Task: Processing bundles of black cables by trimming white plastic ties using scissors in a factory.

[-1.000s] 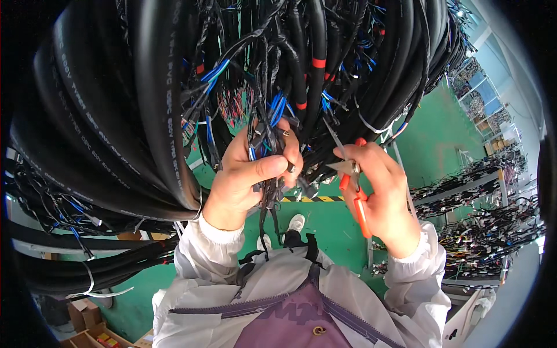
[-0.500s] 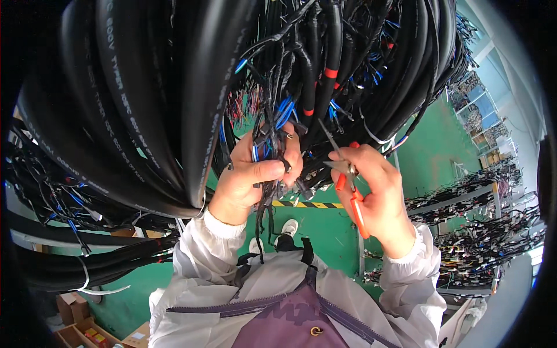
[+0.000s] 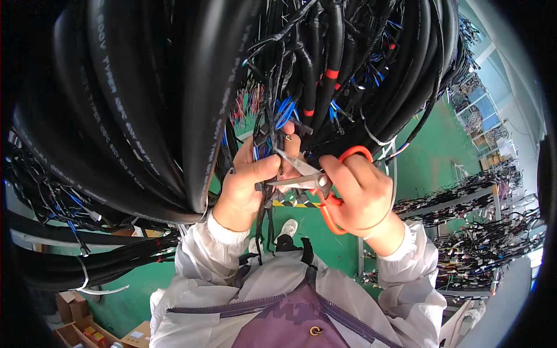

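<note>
My left hand (image 3: 242, 184) is closed round a bunch of thin black taped wires (image 3: 268, 200), whose loose ends hang below the fingers. Blue wires (image 3: 284, 111) fan out just above that grip. My right hand (image 3: 361, 194) holds red-handled scissors (image 3: 306, 177), fingers through the loops. Their blades are spread and point left, the tips at the wires beside my left thumb. Whether the blades touch a wire I cannot tell. Black cables with red bands (image 3: 331, 73) hang just beyond both hands.
Thick black cables (image 3: 200, 116) fill the left and upper left. A lower cable bundle (image 3: 87, 267) has a white tie. Racks of wire harnesses (image 3: 476, 249) stand at the right. Cardboard boxes (image 3: 72, 307) sit lower left on the green floor (image 3: 325, 255).
The scissors have swung from pointing up to pointing left, and their blades now spread at the wires. My right hand has moved left and put its fingers in the handles. My left hand stays nearly still.
</note>
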{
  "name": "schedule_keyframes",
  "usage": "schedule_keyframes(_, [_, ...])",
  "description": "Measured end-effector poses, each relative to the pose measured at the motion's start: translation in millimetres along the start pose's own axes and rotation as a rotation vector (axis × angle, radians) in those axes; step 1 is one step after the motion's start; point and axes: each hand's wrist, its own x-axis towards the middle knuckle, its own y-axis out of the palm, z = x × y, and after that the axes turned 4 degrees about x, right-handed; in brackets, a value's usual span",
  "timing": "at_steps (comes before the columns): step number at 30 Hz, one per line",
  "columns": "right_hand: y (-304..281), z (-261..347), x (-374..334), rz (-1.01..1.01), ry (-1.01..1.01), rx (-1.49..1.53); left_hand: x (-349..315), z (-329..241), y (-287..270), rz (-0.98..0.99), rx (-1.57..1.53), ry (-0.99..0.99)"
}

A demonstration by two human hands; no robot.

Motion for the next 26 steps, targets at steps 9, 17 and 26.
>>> schedule_keyframes(9, [3.5,2.7,-3.1,-0.033,-0.021,-0.042,-2.1,-2.9,10.1,0.054,-0.08,0.016])
schedule_keyframes(17, [0.1,4.2,-4.8,0.012,-0.013,-0.053,-2.2,-3.2,11.6,0.071,-0.124,0.012])
schedule_keyframes(26, [-5.0,3.9,3.2,0.019,0.231,0.252,-0.7,-4.3,6.7,0.117,-0.129,-0.017])
